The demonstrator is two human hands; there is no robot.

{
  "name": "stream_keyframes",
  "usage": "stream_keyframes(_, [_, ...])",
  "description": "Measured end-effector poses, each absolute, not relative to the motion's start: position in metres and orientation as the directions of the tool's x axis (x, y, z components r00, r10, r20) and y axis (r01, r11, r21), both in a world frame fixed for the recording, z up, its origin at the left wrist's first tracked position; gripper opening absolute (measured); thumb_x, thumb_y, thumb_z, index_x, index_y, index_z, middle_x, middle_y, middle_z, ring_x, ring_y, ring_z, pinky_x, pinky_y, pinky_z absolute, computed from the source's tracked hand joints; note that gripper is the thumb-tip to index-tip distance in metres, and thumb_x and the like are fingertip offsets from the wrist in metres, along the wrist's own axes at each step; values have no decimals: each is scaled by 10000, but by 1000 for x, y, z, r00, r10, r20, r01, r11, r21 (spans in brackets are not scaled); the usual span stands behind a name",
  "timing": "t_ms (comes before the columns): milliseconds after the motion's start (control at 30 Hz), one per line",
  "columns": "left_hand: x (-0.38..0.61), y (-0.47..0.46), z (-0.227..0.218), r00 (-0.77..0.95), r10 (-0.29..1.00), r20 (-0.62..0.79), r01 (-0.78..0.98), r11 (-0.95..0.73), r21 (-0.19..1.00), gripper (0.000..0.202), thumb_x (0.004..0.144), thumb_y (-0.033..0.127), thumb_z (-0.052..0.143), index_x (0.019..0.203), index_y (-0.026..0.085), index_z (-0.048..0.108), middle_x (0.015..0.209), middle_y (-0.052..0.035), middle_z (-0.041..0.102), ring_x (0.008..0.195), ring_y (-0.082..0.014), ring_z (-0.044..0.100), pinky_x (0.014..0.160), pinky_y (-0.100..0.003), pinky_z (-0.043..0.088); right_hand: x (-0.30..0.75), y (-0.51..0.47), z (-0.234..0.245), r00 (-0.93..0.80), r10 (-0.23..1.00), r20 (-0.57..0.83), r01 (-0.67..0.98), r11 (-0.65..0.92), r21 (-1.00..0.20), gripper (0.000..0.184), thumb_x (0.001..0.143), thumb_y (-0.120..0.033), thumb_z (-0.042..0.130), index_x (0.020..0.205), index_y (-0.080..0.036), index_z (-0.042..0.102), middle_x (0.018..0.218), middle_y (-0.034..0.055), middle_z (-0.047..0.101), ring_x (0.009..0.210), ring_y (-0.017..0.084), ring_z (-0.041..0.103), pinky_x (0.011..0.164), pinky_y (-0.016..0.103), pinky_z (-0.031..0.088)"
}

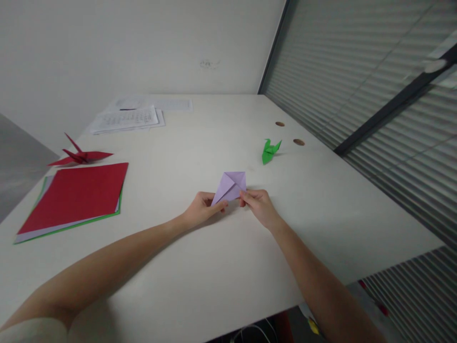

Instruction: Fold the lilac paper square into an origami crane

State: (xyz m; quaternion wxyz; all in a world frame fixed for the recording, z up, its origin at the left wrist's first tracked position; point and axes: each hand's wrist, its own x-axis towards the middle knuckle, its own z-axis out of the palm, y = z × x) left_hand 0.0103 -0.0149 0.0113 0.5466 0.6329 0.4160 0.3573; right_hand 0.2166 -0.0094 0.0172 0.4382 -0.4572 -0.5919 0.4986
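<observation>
We've a wht tabletop (200, 138) across most of the view (o'clock from view ctr), w/ grey venetian blinds (357, 71) at 2. Approx 9, a stack of sq. origami paper (78, 195), red sheet on top, lilac & green edges showing under. At 10, far end, printed sheets (128, 119), overlapping. Red origami crane (82, 156) approx 9, just beyond the stack. Our L hand (203, 208), at 7, has thumb & fingers nearly closed, pinching the lower-left corner of the lilac folded origami sheet (230, 186); our R hand (261, 204), betw. 4 & 5, pinches its lower-right edge, thumb on top, fingertips together. That sheet's just off ctr, twd 6. Green origami crane (270, 151) stands at 2, nr a round tabletop hole (299, 142), also at 2.
</observation>
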Motion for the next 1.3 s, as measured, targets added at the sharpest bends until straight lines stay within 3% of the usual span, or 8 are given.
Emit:
stream_keyframes(200, [9,-16,17,485,873,58,-6,-63,998,648,815,699,539,789,82,735,797,-135,719,740,-194,621,733,-308,456,219,-11,21,-221,972,74,123,103,-987,467,781,-564,639,510,-184,623,559,11,576,601,143,495,622,293,372])
stream_keyframes(367, [10,-15,13,440,898,6,73,-43,996,655,815,704,529,718,86,723,629,-64,624,564,-118,457,561,-256,339,220,-11,28,-179,983,48,157,77,-985,481,722,-614,678,524,-177,641,556,15,585,579,140,488,582,281,380])
stream_keyframes(533, [8,-19,10,546,838,-30,137,-54,989,651,838,690,499,698,88,705,497,20,414,482,-79,297,477,-236,189,223,-10,31,-134,990,33,-32,29,-999,492,681,-599,733,952,-189,739,791,34,702,681,158,594,650,280,458])
stream_keyframes(600, [7,-20,12,606,795,-42,162,-72,984,638,873,655,474,706,83,703,477,37,360,462,-74,272,462,-237,166,222,-11,33,-149,989,11,-54,3,-999,541,633,-566,783,1024,-196,726,820,37,713,684,157,608,645,277,474])
stream_keyframes(800, [9,-22,16,652,757,40,241,-256,936,655,914,630,409,714,83,709,507,20,408,478,-75,285,466,-229,199,215,-15,41,-90,996,-3,-6,-4,-1000,341,565,-430,845,802,-209,739,766,24,713,674,158,615,638,283,498])
stream_keyframes(933, [10,-21,15,672,733,106,262,-370,891,615,948,573,374,732,103,707,544,-4,479,494,-90,354,492,-233,260,215,-15,42,-91,996,17,31,20,-999,296,589,-404,825,801,-212,748,777,21,713,691,158,610,652,286,481])
stream_keyframes(1100, [11,-20,13,737,637,226,218,-541,813,514,963,444,407,582,149,586,543,1,440,531,-107,375,561,-253,315,216,-17,45,-174,984,28,123,50,-991,182,641,-349,781,644,-185,702,624,-11,633,622,132,540,640,274,426])
stream_keyframes(1300, [11,-23,17,666,727,165,210,-396,894,424,925,470,477,663,145,545,598,25,405,562,-97,355,525,-236,267,212,-19,43,-195,981,-3,44,5,-999,176,651,-340,763,652,-187,675,620,-28,601,598,113,502,617,262,399])
